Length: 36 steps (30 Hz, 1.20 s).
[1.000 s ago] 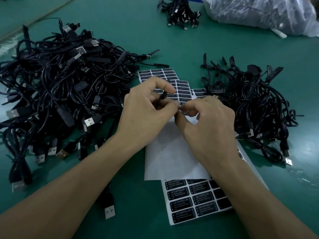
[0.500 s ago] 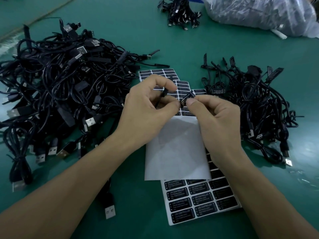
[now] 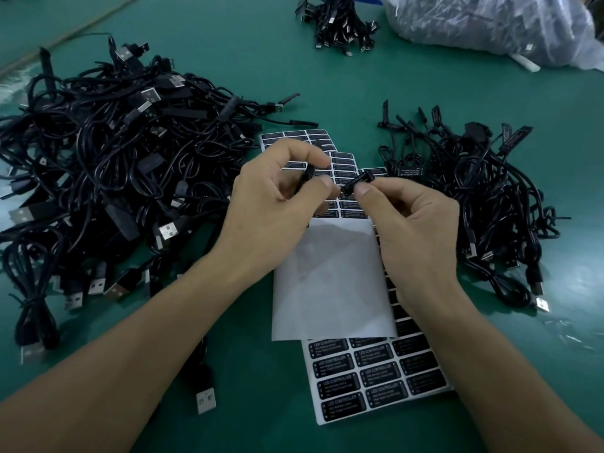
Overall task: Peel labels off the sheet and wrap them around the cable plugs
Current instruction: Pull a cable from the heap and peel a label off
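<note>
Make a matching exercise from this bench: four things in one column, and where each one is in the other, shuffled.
Things
1. peeled label
2. cable plug
3. plastic bag
4. big cable pile

Places
A. far right corner of the table
B. pinched in the left hand
C. left part of the table
D. pinched in the right hand

Pairs: 1-D, 2-B, 3-A, 4-C
</note>
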### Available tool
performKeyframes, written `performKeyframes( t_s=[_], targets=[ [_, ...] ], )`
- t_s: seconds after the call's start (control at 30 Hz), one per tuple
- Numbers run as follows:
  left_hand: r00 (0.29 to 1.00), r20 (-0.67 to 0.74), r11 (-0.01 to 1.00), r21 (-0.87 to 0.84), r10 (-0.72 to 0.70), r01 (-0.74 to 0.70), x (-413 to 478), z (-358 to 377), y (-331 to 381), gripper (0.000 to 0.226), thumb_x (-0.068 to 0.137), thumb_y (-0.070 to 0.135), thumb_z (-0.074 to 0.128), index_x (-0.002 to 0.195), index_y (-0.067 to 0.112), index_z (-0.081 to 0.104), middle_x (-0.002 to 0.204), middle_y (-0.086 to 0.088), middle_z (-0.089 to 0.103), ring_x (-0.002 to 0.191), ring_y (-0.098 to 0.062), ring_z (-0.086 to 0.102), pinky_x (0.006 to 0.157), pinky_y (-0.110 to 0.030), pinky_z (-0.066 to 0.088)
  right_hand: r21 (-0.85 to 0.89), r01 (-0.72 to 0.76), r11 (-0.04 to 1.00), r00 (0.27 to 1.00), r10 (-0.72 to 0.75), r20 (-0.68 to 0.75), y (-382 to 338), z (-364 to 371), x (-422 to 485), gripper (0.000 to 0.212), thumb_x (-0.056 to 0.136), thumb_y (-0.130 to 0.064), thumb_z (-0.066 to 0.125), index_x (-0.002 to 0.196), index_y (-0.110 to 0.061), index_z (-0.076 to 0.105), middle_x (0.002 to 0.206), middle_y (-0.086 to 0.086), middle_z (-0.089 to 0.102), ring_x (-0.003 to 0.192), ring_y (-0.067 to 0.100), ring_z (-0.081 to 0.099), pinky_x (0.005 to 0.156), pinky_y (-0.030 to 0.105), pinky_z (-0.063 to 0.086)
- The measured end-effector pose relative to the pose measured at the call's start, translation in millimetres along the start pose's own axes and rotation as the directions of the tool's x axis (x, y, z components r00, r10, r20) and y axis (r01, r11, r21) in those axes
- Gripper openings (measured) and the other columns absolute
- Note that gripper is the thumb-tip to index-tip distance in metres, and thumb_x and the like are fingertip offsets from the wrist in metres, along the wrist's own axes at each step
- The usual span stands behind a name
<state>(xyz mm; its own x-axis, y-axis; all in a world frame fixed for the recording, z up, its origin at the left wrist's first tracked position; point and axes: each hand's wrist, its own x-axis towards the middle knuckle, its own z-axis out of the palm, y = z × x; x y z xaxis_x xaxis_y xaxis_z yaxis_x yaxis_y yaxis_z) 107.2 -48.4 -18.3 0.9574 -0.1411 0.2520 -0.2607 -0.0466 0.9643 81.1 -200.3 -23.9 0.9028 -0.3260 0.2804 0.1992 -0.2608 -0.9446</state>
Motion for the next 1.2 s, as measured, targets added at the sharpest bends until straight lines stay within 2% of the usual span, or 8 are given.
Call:
performKeyframes(
  t_s=[0.1, 0.27, 0.4, 0.6, 0.73, 0.83, 1.03, 1.2],
  targets=[
    [0.999, 0.026, 1.000, 0.012, -0.024, 0.024, -0.1, -0.8, 0.6, 0.028, 0.101, 0.006, 0.051, 0.094, 0.030, 0.063, 0.080, 0.003, 0.077, 0.064, -0.010, 0.070, 0.052, -0.018, 0.047, 0.086, 0.005, 0.996, 0.999, -0.002, -0.035, -2.6, -0.7, 1.4, 0.019, 0.092, -0.012, 0.071, 0.076, -0.023, 0.073, 0.061, -0.016, 0.062, 0.058, -0.002, 0.051, 0.061, 0.014, 0.044],
    [0.986, 0.164, 1.000, -0.005, -0.015, 0.016, -2.0, -1.8, -1.4, 0.022, 0.105, 0.012, 0.048, 0.111, 0.032, 0.050, 0.088, 0.003, 0.078, 0.075, -0.015, 0.074, 0.060, -0.022, 0.051, 0.231, -0.004, 0.973, 1.000, -0.002, 0.027, -7.2, -0.4, 0.3, 0.019, 0.092, -0.006, 0.068, 0.079, -0.019, 0.073, 0.064, -0.018, 0.066, 0.058, -0.004, 0.055, 0.064, 0.012, 0.046],
    [0.968, 0.247, 0.999, -0.017, -0.035, 0.041, -3.0, -1.4, -2.3, 0.012, 0.106, 0.016, 0.049, 0.111, 0.026, 0.051, 0.096, 0.005, 0.079, 0.088, -0.015, 0.075, 0.072, -0.023, 0.054, 0.254, -0.049, 0.966, 0.995, 0.025, 0.097, -7.4, 0.5, -0.3, 0.016, 0.093, -0.005, 0.066, 0.082, -0.015, 0.073, 0.068, -0.010, 0.071, 0.063, -0.001, 0.063, 0.065, 0.014, 0.049],
    [0.966, 0.254, 0.999, 0.022, -0.040, 0.035, -1.1, -2.0, -2.6, 0.010, 0.105, 0.015, 0.050, 0.106, 0.014, 0.060, 0.099, -0.001, 0.079, 0.096, -0.022, 0.074, 0.090, -0.042, 0.057, 0.243, -0.074, 0.967, 0.995, 0.055, 0.081, -4.0, -0.9, 1.2, 0.008, 0.092, -0.007, 0.068, 0.088, -0.006, 0.075, 0.076, 0.003, 0.075, 0.074, 0.014, 0.070, 0.073, 0.030, 0.058],
    [0.979, 0.202, 0.993, 0.121, -0.020, -0.005, 1.6, -3.7, -5.0, 0.015, 0.102, 0.017, 0.059, 0.094, 0.020, 0.072, 0.089, 0.004, 0.078, 0.089, -0.014, 0.075, 0.085, -0.041, 0.059, 0.211, -0.033, 0.977, 0.998, 0.021, 0.058, -5.1, -1.5, 1.6, 0.011, 0.092, -0.006, 0.069, 0.083, -0.009, 0.075, 0.072, -0.003, 0.073, 0.068, 0.006, 0.066, 0.069, 0.018, 0.053],
    [0.984, 0.178, 0.982, 0.182, 0.010, -0.043, 3.1, -4.8, -6.9, 0.016, 0.098, 0.023, 0.063, 0.088, 0.022, 0.076, 0.082, 0.003, 0.077, 0.083, -0.020, 0.074, 0.083, -0.048, 0.059, 0.173, -0.010, 0.985, 0.999, 0.003, 0.042, -4.7, -1.8, 1.8, 0.014, 0.091, -0.008, 0.070, 0.080, -0.016, 0.074, 0.068, -0.009, 0.071, 0.066, 0.001, 0.062, 0.067, 0.014, 0.049],
    [0.977, 0.211, 0.977, 0.197, 0.041, -0.083, 1.6, -4.4, -7.4, 0.015, 0.092, 0.023, 0.063, 0.094, 0.026, 0.078, 0.081, 0.003, 0.076, 0.079, -0.023, 0.072, 0.079, -0.050, 0.059, 0.137, 0.054, 0.989, 0.998, -0.059, 0.029, -3.6, -1.7, 2.1, 0.017, 0.092, -0.006, 0.070, 0.079, -0.018, 0.073, 0.066, -0.013, 0.069, 0.064, -0.001, 0.060, 0.065, 0.015, 0.049],
    [0.973, 0.229, 0.984, 0.166, 0.018, -0.058, 4.4, -6.2, -12.0, 0.016, 0.099, 0.010, 0.062, 0.095, 0.017, 0.076, 0.082, 0.006, 0.077, 0.080, -0.010, 0.073, 0.082, -0.031, 0.060, 0.089, 0.113, 0.990, 0.992, -0.117, 0.043, -3.3, -2.8, 2.0, 0.016, 0.091, -0.006, 0.070, 0.084, -0.019, 0.074, 0.071, -0.015, 0.072, 0.068, -0.002, 0.065, 0.067, 0.015, 0.051]
  ],
)
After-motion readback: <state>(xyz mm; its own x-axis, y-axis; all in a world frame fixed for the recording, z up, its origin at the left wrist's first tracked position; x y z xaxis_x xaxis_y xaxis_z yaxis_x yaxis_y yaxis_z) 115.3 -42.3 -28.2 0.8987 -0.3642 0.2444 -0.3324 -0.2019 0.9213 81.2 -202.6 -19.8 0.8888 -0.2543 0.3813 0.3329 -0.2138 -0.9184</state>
